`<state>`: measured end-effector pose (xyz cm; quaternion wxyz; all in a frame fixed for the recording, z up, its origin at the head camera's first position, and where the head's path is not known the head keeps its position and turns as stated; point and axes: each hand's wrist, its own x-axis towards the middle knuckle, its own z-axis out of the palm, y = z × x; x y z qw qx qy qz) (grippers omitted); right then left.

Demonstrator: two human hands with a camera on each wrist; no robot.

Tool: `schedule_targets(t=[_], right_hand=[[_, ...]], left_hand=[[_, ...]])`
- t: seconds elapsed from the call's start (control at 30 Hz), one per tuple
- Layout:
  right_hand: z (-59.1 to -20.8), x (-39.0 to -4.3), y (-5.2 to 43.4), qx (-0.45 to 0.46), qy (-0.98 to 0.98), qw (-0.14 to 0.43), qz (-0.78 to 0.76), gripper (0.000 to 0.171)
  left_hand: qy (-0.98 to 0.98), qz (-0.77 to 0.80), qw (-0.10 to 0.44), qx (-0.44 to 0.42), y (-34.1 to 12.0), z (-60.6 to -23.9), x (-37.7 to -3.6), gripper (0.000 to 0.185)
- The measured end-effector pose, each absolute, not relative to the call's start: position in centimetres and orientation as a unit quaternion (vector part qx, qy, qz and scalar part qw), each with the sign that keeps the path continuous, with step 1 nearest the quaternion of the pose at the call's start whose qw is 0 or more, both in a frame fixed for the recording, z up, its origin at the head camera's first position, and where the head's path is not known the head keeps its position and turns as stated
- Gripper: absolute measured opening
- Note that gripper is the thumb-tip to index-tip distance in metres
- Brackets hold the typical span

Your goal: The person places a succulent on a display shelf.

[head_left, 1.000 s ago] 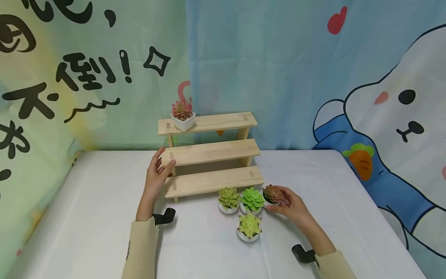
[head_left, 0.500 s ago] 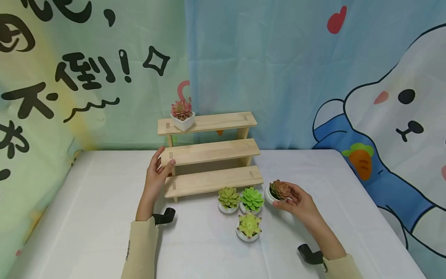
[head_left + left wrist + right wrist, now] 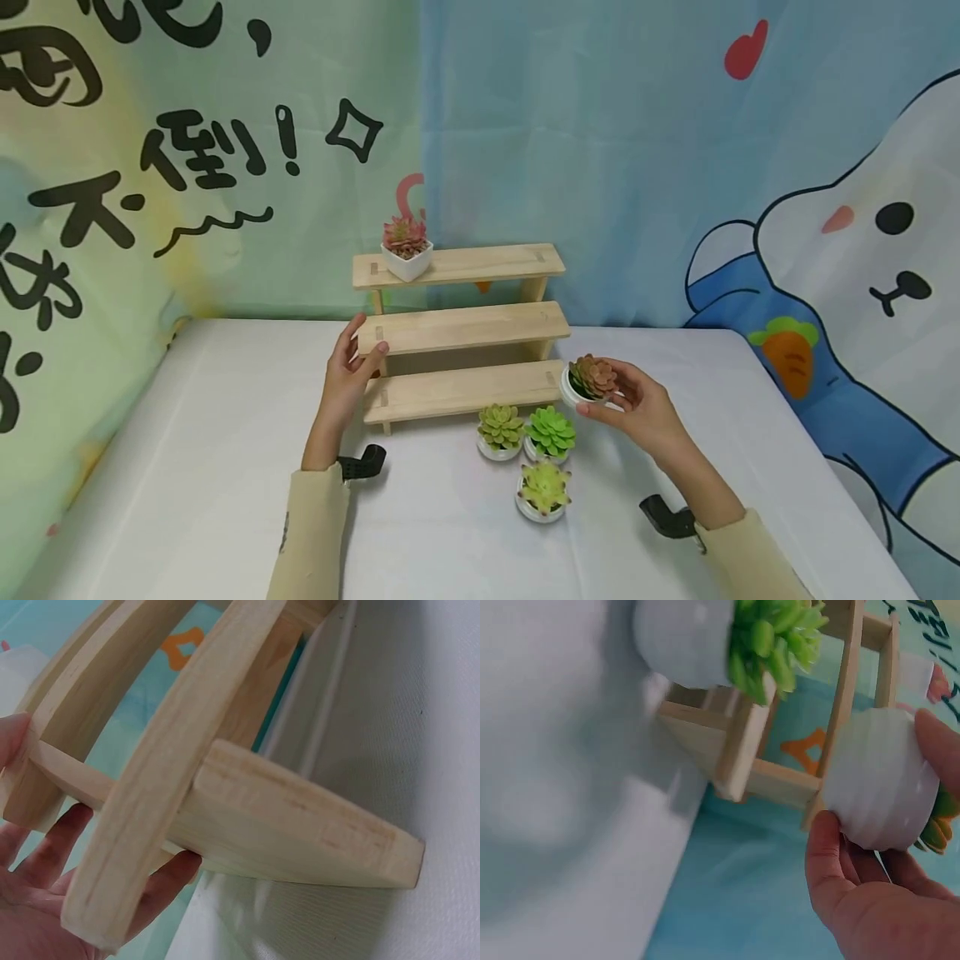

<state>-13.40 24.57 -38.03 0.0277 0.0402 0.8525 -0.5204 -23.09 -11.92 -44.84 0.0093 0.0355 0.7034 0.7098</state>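
Observation:
My right hand [image 3: 637, 412] grips a white round pot [image 3: 881, 780] with a brownish-red succulent [image 3: 592, 377], thumb on one side and fingers on the other. The pot is lifted off the table, by the right end of the lowest step. At the left end of a three-step wooden plant stand [image 3: 465, 329], my left hand [image 3: 351, 367] holds the middle step, thumb over its front corner. In the left wrist view its fingers [image 3: 176, 874] reach under and behind the boards. A pink succulent in a white angular pot [image 3: 407, 260] stands on the top step's left end.
Several green succulents in white pots stand in front of the stand: an olive one [image 3: 501, 427], a bright green one [image 3: 551, 432] and a yellow-green one [image 3: 544, 487]. A white cloth [image 3: 225, 467] covers the table. A printed curtain [image 3: 600, 167] hangs behind.
My right hand has carried the brownish-red succulent first rightward from the green pots, then up toward the lowest step. My left hand keeps its hold on the stand. The head view has shifted slightly.

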Motion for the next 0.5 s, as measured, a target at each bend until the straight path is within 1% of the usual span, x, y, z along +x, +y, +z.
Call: schedule_targets(t=[0.17,0.5], right_hand=[[-36.3,-15.0,24.4,0.001,0.861,0.025,-0.507,0.074],[-33.4,-18.9,23.1,-0.02,0.859,0.037,-0.51,0.079]], left_hand=[[0.704,0.709,0.008,0.032,-11.8,-44.8,-22.9,0.065],[0.699,0.714,0.009,0.037,-11.7,-44.9,-23.2,0.065]])
